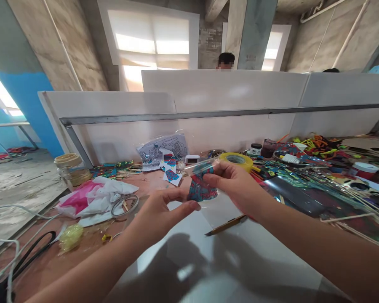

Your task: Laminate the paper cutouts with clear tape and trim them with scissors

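Observation:
A small red-and-teal patterned piece [204, 189], with clear film along its upper edge, is held up in front of me. My right hand [232, 176] pinches its upper right part between thumb and fingers. At its lower left edge is my left hand [166, 210], fingers at the edge and thumb just below. The left fingertips are partly hidden behind the piece. Beneath my hands, a craft knife [225, 225] lies on a glossy white sheet [183, 248].
A line-drawn sheet [164, 149] with patterned cutouts and a yellow tape roll [236, 160] stand behind my hands. Pink-and-white plastic [91, 198], a clear tape ring [125, 205] and a jar [70, 170] are left. Sticks and cords clutter the right. A person [226, 61] is behind the partition [233, 90].

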Available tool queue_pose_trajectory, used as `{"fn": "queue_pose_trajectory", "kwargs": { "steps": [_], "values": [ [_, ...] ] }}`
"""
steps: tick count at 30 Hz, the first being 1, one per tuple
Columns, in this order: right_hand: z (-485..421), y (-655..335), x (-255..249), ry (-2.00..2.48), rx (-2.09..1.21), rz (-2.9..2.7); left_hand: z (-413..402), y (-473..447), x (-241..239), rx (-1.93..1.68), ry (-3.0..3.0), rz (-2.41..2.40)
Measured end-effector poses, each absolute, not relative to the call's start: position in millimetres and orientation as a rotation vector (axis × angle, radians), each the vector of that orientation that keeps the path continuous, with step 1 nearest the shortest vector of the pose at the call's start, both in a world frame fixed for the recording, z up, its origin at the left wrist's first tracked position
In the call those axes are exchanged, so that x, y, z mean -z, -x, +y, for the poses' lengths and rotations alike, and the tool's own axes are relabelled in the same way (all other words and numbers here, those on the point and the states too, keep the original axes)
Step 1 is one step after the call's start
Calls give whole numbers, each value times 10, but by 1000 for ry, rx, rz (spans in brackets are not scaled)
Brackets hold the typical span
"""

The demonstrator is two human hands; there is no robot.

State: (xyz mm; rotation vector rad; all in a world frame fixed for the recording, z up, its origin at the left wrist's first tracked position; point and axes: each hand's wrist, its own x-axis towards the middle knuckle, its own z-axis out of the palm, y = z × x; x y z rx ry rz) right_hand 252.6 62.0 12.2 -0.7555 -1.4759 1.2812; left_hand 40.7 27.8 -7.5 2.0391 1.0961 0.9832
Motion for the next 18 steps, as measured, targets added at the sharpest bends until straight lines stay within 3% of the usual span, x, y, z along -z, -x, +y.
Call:
{"fn": "queue_pose_trajectory", "kwargs": {
  "steps": [11,18],
  "values": [
    [652,-2528,-87,637,-1282,-1341,203,-430,61,-1195,-2141,1139],
    [628,-2591,-76,588,-1151,-1356,176,-522,13,-938,-2036,1247]
  ]
}}
